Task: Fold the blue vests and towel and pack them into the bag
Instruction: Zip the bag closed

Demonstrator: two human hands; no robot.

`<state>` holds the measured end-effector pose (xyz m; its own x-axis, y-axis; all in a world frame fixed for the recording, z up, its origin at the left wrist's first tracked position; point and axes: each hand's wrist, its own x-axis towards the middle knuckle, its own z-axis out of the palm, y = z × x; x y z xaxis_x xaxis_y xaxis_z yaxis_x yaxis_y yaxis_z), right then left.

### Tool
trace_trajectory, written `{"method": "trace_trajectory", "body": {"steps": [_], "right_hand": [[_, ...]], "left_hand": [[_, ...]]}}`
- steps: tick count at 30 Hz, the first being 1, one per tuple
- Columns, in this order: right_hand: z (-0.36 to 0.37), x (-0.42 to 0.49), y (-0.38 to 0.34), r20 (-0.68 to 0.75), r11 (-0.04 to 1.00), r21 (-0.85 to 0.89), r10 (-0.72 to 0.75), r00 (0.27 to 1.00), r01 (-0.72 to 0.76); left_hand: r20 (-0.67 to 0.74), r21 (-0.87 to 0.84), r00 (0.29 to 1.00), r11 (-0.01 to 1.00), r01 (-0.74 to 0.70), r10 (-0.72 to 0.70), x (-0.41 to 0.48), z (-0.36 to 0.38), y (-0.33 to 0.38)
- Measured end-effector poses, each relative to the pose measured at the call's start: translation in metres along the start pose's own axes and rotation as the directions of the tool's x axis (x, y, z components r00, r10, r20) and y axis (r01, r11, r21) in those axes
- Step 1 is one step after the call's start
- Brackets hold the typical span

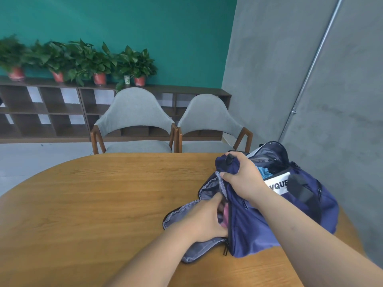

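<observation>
Bag [259,230] lies at right edge of table [103,204].

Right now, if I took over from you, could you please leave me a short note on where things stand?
Left hand: fingers inside the bag's open side pocket, against a pink item; grip hidden.
Right hand: grips the bag's top fabric.
Bag: on the table, right side, main compartment unzipped, blue cloth inside.
Done: some blue cloth packed.
Left: finish the side pocket, check that everything is in, and zip up.
</observation>
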<state>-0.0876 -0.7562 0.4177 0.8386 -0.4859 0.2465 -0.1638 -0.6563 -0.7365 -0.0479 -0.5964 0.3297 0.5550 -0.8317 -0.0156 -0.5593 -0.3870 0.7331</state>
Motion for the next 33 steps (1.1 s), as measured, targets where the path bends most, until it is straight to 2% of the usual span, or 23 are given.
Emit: {"method": "trace_trajectory", "body": {"steps": [3,7,11,13,16,20,22,29,33], "right_hand": [[-0.001,-0.002,0.003,-0.007,1.000,-0.006,0.017,1.000,-0.017],[-0.005,-0.007,0.007,0.037,0.995,-0.096,0.027,0.999,-0.023],[-0.015,-0.011,0.005,0.053,0.978,-0.208,0.020,0.998,-0.009],[-0.024,-0.012,0.003,0.080,0.978,-0.206,0.030,0.996,-0.013],[-0.041,-0.013,0.007,0.143,0.988,-0.152,0.056,0.988,-0.034],[-0.057,-0.019,0.025,0.130,0.898,-0.438,0.021,0.991,0.038],[-0.055,-0.023,0.033,0.122,0.855,-0.513,-0.010,0.992,0.071],[-0.031,-0.033,0.032,0.220,0.837,-0.519,-0.063,0.973,0.171],[-0.035,-0.032,0.030,0.202,0.844,-0.508,-0.076,0.977,0.171]], "left_hand": [[0.038,-0.025,0.998,0.998,0.052,-0.051,0.000,0.016,0.001],[0.186,-0.029,0.982,0.999,0.036,-0.030,-0.005,0.011,0.001],[0.266,0.069,0.963,0.997,0.021,-0.038,-0.010,-0.003,-0.008],[0.283,0.094,0.958,0.995,0.026,-0.051,-0.013,-0.008,-0.012],[0.247,0.086,0.966,0.995,0.053,-0.072,-0.021,-0.017,-0.016],[0.157,0.095,0.976,0.986,0.136,-0.149,-0.026,-0.029,-0.035],[0.136,0.082,0.973,0.981,0.174,-0.185,-0.029,-0.035,-0.041],[0.083,0.125,0.975,0.973,0.195,-0.206,-0.035,-0.041,-0.042],[0.034,0.220,0.973,0.951,0.216,-0.229,-0.043,-0.050,-0.036]]}}
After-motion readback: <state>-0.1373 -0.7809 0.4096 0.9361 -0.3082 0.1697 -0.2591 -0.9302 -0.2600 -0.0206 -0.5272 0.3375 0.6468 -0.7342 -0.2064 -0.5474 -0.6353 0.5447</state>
